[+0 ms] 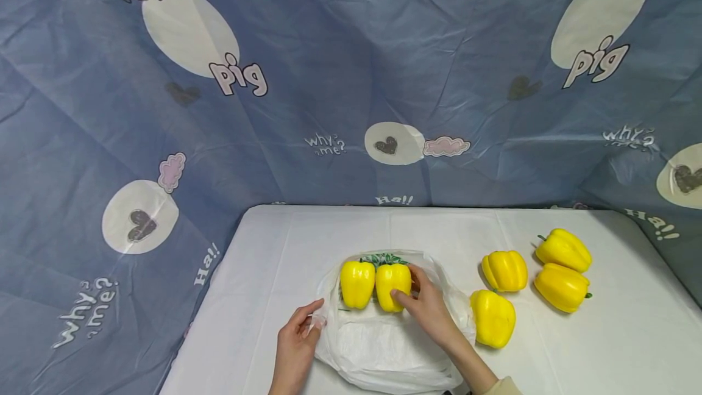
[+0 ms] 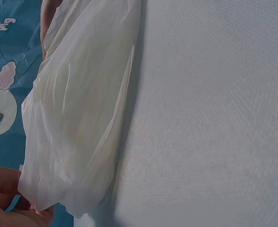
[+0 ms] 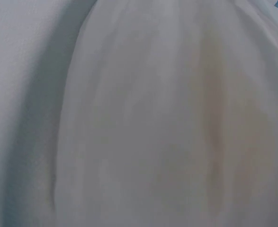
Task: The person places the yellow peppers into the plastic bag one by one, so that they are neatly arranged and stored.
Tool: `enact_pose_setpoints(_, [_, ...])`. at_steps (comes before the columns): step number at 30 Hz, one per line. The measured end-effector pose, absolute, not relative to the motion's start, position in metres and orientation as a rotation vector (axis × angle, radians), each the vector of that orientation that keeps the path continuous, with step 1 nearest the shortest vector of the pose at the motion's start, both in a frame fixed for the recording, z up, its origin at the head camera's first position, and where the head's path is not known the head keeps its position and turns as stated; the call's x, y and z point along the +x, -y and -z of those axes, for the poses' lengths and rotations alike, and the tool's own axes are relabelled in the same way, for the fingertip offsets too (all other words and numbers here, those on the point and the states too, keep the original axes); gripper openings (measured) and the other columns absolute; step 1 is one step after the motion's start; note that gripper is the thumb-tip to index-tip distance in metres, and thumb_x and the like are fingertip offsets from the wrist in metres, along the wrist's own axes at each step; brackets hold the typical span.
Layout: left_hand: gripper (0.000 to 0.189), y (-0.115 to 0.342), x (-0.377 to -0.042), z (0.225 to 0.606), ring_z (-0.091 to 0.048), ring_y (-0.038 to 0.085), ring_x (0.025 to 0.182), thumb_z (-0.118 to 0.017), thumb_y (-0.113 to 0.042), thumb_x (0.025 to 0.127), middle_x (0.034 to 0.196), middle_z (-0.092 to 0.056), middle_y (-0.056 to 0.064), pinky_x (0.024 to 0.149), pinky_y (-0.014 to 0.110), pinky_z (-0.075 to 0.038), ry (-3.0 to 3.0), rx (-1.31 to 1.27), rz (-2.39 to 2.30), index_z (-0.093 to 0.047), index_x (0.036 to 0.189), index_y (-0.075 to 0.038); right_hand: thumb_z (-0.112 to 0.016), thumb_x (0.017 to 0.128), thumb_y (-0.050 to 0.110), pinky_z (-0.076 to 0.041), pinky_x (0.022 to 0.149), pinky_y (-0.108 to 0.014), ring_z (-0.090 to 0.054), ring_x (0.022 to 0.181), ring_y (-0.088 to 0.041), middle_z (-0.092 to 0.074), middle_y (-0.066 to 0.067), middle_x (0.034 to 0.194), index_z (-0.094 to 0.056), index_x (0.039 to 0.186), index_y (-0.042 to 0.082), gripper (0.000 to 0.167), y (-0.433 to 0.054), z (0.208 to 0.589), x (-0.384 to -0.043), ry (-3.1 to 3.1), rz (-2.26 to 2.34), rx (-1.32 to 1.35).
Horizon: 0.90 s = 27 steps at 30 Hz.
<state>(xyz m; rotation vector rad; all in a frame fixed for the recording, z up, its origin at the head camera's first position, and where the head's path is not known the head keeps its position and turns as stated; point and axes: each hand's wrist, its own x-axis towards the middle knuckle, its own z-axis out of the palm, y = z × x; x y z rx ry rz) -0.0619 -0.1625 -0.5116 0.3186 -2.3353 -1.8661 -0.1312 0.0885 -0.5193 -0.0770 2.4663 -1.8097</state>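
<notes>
A white plastic bag [image 1: 378, 352] lies with its mouth spread on the table. Two yellow bell peppers sit side by side in it, a left one [image 1: 358, 285] and a right one [image 1: 386, 288]. My right hand [image 1: 430, 309] reaches into the bag and grips the right pepper, thumb on its front and fingers at its right side. At the bag's left rim, my left hand [image 1: 296, 346] pinches the plastic. The left wrist view shows these fingers [image 2: 8, 179] at the bag's edge. Only the bag's outer side [image 3: 167, 113] fills most of the right wrist view; that hand is hidden there.
Right of the bag several more yellow peppers lie on the white table [image 1: 263, 273]. The nearest pepper [image 1: 493, 320] is against the bag; another [image 1: 504, 271] is just behind it, and a pair [image 1: 562, 287] lies farther right. A blue printed cloth [image 1: 329, 47] hangs behind.
</notes>
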Motion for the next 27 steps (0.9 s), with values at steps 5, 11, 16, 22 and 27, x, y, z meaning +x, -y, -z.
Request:
enact_pose_setpoints(5, [0.040, 0.1625, -0.0618, 0.5122, -0.052, 0.016, 0.084, -0.061, 0.013, 0.086, 0.103, -0.064, 0.008, 0.071, 0.018, -0.046, 2.323, 0.313, 1.875, -0.070, 0.118, -0.009, -0.074, 0.088, 0.018, -0.046, 0.096, -0.047, -0.054, 0.118, -0.036, -0.051, -0.021, 0.138, -0.041, 0.143, -0.004, 0.068, -0.0887, 0.5201, -0.1302, -2.519, 1.796, -0.073])
enact_pose_setpoints(11, [0.040, 0.1619, -0.0612, 0.5121, -0.050, 0.016, 0.086, -0.062, 0.013, 0.086, 0.107, -0.064, 0.008, 0.073, 0.018, -0.045, 2.329, 0.308, 1.859, -0.071, 0.118, -0.008, -0.080, 0.080, 0.014, -0.048, 0.088, -0.043, -0.056, 0.108, -0.031, -0.055, -0.017, 0.131, -0.045, 0.134, 0.003, 0.065, -0.0871, 0.5190, -0.1305, -2.553, 1.799, 0.013])
enact_pose_setpoints(16, [0.040, 0.1611, -0.0610, 0.5113, -0.050, 0.017, 0.087, -0.062, 0.013, 0.085, 0.109, -0.065, 0.006, 0.074, 0.019, -0.045, 2.341, 0.325, 1.846, -0.071, 0.118, -0.010, -0.081, 0.079, 0.011, -0.051, 0.084, -0.037, -0.057, 0.107, -0.030, -0.054, -0.015, 0.131, -0.046, 0.128, 0.006, 0.060, -0.0866, 0.5194, -0.1311, -2.553, 1.817, 0.028])
enact_pose_setpoints(22, [0.041, 0.1611, -0.0612, 0.5112, -0.051, 0.016, 0.086, -0.061, 0.013, 0.085, 0.108, -0.065, 0.007, 0.073, 0.019, -0.045, 2.345, 0.327, 1.850, -0.071, 0.118, -0.009, -0.080, 0.081, 0.011, -0.052, 0.081, -0.034, -0.058, 0.108, -0.031, -0.054, -0.015, 0.133, -0.049, 0.127, 0.009, 0.055, -0.0865, 0.5196, -0.1297, -2.591, 1.820, -0.022])
enact_pose_setpoints(27, [0.041, 0.1617, -0.0608, 0.5107, -0.052, 0.017, 0.086, -0.061, 0.014, 0.086, 0.106, -0.064, 0.008, 0.073, 0.019, -0.046, 2.337, 0.329, 1.867, -0.070, 0.119, -0.009, -0.080, 0.081, 0.010, -0.052, 0.080, -0.033, -0.059, 0.109, -0.031, -0.055, -0.012, 0.133, -0.052, 0.131, 0.010, 0.057, -0.0867, 0.5199, -0.1286, -2.573, 1.849, -0.050])
